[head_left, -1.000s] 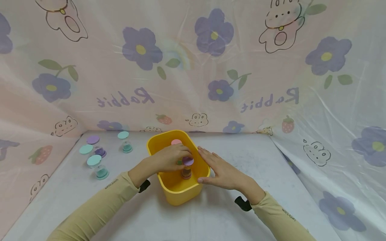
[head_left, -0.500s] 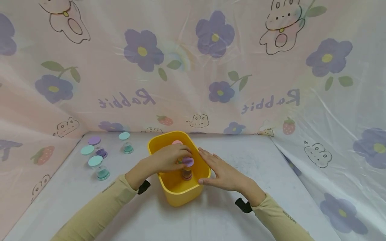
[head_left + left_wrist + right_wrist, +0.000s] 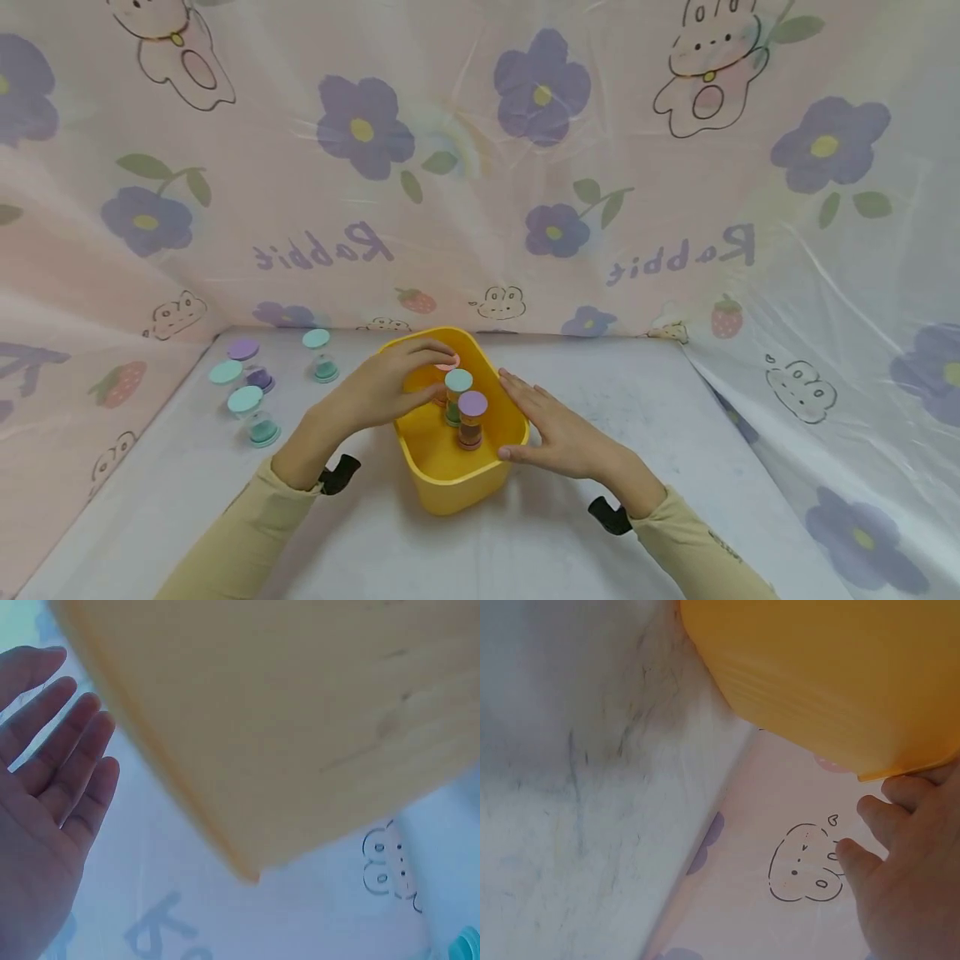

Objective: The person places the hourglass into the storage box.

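Note:
In the head view, a yellow bin [image 3: 423, 487] holds small sand timers. A purple-capped timer [image 3: 472, 417] stands nearest, a teal-capped timer [image 3: 458, 385] is just behind it, and a pink-capped timer [image 3: 447, 363] stands farther back. My left hand [image 3: 375, 387] is over the bin's left side, thumb and fingers spread apart, gripping none of the timers. It partly covers the pink-capped one. At the bin's right rim, my right hand [image 3: 562, 429] rests with extended fingers. The left wrist view shows the left hand [image 3: 52, 772] with loose, slightly bent fingers beside the bin wall [image 3: 262, 735].
On the table's left lie more sand timers: a purple one [image 3: 260, 379], a front teal one [image 3: 262, 429], another teal-capped one [image 3: 226, 372] and a teal one apart [image 3: 326, 367]. A printed curtain [image 3: 450, 192] hangs around the white table [image 3: 637, 375].
My left hand has let go of the teal-capped sand timer and drawn back to the left, leaving it upright in the bin. My right hand stays at the rim.

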A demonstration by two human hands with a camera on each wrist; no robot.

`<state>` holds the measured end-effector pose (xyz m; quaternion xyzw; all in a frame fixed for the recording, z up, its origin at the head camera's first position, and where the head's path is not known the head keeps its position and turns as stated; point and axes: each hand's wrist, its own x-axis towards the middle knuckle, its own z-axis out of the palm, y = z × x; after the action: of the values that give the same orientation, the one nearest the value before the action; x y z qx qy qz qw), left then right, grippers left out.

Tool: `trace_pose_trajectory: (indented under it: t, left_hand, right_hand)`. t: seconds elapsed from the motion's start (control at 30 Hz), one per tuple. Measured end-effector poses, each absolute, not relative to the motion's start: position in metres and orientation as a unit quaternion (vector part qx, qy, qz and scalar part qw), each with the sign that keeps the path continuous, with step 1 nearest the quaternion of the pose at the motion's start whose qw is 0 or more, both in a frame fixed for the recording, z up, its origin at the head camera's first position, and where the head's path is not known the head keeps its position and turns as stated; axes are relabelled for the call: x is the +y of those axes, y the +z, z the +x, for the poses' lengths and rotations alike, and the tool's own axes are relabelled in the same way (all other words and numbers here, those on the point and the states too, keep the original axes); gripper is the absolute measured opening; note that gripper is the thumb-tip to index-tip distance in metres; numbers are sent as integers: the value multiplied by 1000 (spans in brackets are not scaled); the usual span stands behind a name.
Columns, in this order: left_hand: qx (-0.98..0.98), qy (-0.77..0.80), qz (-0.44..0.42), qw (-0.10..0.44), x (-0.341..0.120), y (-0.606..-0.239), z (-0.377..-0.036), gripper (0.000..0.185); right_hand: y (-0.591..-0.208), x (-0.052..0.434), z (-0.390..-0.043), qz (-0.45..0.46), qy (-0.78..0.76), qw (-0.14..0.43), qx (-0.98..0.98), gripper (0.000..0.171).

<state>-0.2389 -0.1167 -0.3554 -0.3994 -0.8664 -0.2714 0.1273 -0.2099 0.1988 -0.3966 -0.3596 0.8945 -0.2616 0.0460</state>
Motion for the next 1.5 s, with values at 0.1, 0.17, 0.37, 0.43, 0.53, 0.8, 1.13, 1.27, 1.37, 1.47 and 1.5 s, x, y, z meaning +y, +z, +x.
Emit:
trace_pose_trajectory:
  t: [0.1, 0.17, 0.37, 0.43, 0.53, 0.8, 1.13, 1.27, 1.37, 1.47, 1.5]
  left_hand:
    - [-863, -292, -381, 159, -129, -354, -233, 41]
    - [-859, -305, -371, 180, -138, -355, -230, 41]
    - [-845, -324, -349, 246, -167, -358, -226, 45]
    - [-850, -321, -330, 258, -177, -360, -223, 46]
    - [-856, -323, -303, 266, -192, -363, -219, 46]
    - [-863, -321, -260, 292, -229, -371, -206, 51]
    - [-883, -289, -223, 295, -274, -392, -200, 51]
    - [-894, -279, -206, 284, -290, -401, -198, 49]
    - [-905, -270, -189, 268, -300, -406, -197, 49]
    - [-918, -265, -171, 242, -308, -411, -196, 49]
    - [-921, -264, -166, 233, -310, -412, -195, 50]
  right_hand:
    - [-397, 198, -210, -359, -266, 45, 894, 99]
    - [-397, 198, -210, -357, -268, 45, 894, 99]
    - [-398, 198, -210, -351, -268, 48, 896, 100]
    - [-399, 198, -211, -350, -268, 49, 896, 100]
    - [-401, 199, -212, -345, -266, 52, 899, 100]
    - [-403, 199, -213, -342, -267, 46, 900, 101]
    - [-403, 197, -210, -342, -274, 44, 898, 101]
    - [-402, 198, -209, -342, -276, 45, 897, 101]
    - [-402, 198, -209, -343, -278, 43, 896, 101]
    - [-403, 198, -210, -346, -279, 39, 895, 100]
    - [-403, 198, -210, -347, -280, 39, 894, 99]
